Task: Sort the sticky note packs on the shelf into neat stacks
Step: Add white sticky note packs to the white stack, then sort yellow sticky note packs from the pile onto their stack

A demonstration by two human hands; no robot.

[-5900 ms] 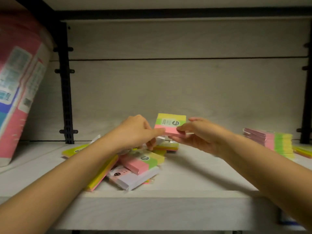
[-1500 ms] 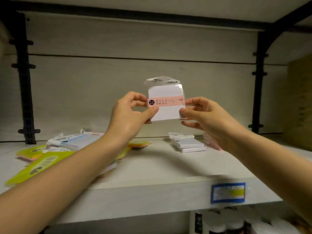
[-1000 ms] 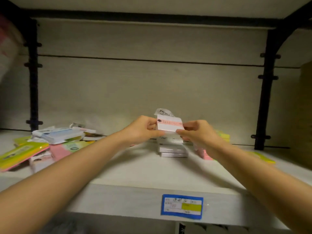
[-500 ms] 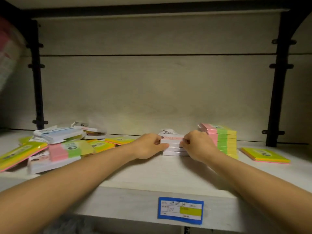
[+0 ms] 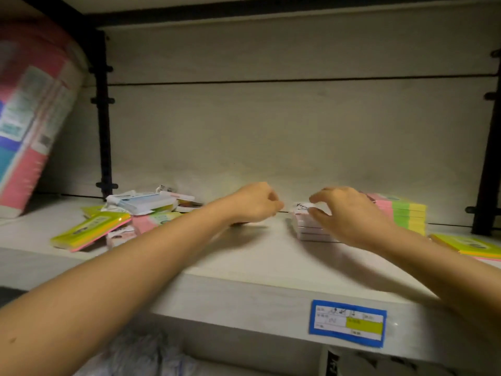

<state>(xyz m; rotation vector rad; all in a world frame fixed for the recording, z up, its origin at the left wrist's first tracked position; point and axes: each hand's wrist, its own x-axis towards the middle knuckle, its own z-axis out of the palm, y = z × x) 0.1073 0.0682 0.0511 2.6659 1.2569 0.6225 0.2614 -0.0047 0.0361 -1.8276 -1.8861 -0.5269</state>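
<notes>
The shelf (image 5: 244,256) spans the frame; a pink package (image 5: 29,118) leans at upper left. The unsorted heap of sticky note packs (image 5: 143,206) lies at centre left, its long green pack (image 5: 92,230) slanting from lower left to upper right. A striped stack (image 5: 406,215) stands at right, the white stack (image 5: 309,234) just beside it. The right hand (image 5: 349,215) arches over the white stack, fingers (image 5: 325,191) spread, gripping nothing. The left hand (image 5: 254,204), loosely curled with nothing visible in it, is nearer the heap, which lies leftward.

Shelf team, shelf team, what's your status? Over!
Left hand loosely curled, empty. Right hand open, fingers over the white stack. Messy pile at left unsorted. Nothing in the way.
</notes>
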